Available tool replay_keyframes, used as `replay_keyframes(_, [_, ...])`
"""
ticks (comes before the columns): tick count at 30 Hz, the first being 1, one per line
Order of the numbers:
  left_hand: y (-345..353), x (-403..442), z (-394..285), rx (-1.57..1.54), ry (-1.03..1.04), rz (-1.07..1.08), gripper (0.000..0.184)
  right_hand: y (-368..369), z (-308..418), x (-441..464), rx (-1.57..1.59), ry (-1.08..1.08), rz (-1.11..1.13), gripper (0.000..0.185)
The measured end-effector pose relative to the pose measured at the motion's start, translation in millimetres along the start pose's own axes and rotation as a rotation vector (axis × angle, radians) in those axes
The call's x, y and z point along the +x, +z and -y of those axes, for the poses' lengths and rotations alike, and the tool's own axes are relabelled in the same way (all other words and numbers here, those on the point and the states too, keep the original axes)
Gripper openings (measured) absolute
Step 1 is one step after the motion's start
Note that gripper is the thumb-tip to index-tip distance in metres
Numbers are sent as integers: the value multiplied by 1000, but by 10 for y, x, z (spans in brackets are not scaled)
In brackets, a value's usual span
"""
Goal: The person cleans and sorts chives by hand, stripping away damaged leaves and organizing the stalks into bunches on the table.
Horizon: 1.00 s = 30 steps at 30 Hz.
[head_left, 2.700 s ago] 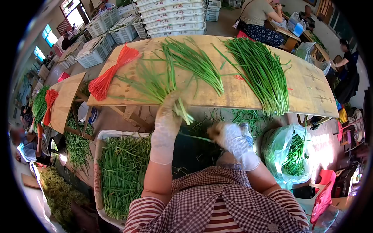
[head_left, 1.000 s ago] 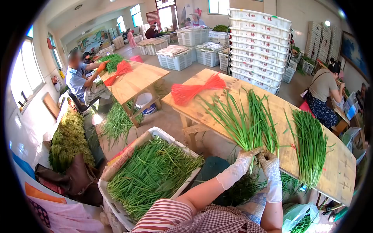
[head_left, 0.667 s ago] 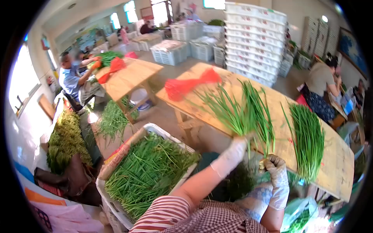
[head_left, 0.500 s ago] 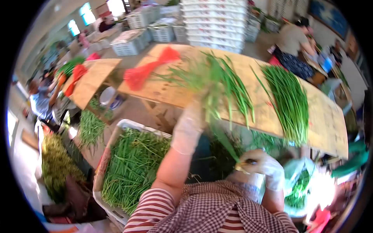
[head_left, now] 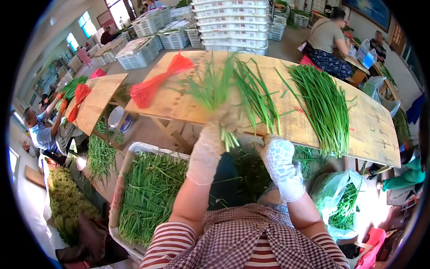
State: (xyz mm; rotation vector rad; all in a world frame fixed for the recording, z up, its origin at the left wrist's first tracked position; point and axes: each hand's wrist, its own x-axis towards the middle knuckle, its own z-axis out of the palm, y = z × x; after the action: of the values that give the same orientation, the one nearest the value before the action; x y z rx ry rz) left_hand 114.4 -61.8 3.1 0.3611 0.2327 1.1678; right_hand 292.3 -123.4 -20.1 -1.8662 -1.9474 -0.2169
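Note:
A bunch of garlic chives (head_left: 210,87) is in my left hand (head_left: 217,134), its leaves blurred above the fist and its pale stem ends poking out below. My right hand (head_left: 280,161), in a patterned glove, is at the table's front edge, with its fingers closed at the stem ends of a small loose pile of chives (head_left: 256,92); the fingertips are partly hidden. Farther right lies a thick pile of chives (head_left: 320,105) on the wooden table (head_left: 374,130). Both hands wear pale gloves.
Red ties (head_left: 161,80) lie at the table's left. A white crate (head_left: 117,197) of loose greens stands at my left, a plastic bag (head_left: 329,193) of greens at my right. Stacked white crates (head_left: 235,24) stand behind. Other people sit at both sides.
My right hand has moved up from near my lap to the stems at the table edge, and the leaf hanging by it is gone. My left hand, with its bunch, has shifted slightly left.

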Motion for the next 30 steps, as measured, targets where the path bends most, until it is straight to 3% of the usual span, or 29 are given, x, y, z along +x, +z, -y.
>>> replay_keyframes(2, [1,17,91,138,-44,-389,18,261,25,85,-11,77,103,30])
replay_keyframes(4, [-299,25,156,432,-64,-262,22,385,5,163,88,168,68,31])
replay_keyframes(5, [-296,13,230,527,-80,-369,27,322,5,166,107,226,79,30])
replay_keyframes(6, [-358,-20,305,517,-75,-415,31,277,1,124,149,175,-63,28])
replay_keyframes(9, [-483,-58,529,650,20,-287,30,-38,186,9,165,25,61,17])
replay_keyframes(12, [-262,-69,439,446,-79,-254,28,-213,186,-71,389,-205,-54,16])
replay_keyframes(13, [-108,-76,318,406,-44,-167,25,-233,144,-48,459,-85,-90,18])
replay_keyframes(16, [439,-96,-128,279,50,45,17,-102,-67,110,93,32,-259,30])
replay_keyframes(18, [539,-59,-196,199,96,139,11,252,-310,190,-15,4,-156,32])
replay_keyframes(21, [142,176,-51,20,-104,-86,5,207,-368,304,-65,21,-78,27])
replay_keyframes(22, [55,151,3,-61,-143,-5,5,268,-445,345,-91,52,-71,26])
replay_keyframes(24, [69,30,149,174,-56,-294,14,166,-513,405,-92,113,-136,24])
replay_keyframes(25, [-52,34,178,97,-38,-317,13,55,-441,393,-77,142,-201,24])
replay_keyframes(27, [-187,-61,166,33,-51,-130,8,54,-520,361,-43,107,-368,21])
replay_keyframes(30, [-78,-170,228,247,-57,-300,18,61,-408,177,724,298,-306,18])
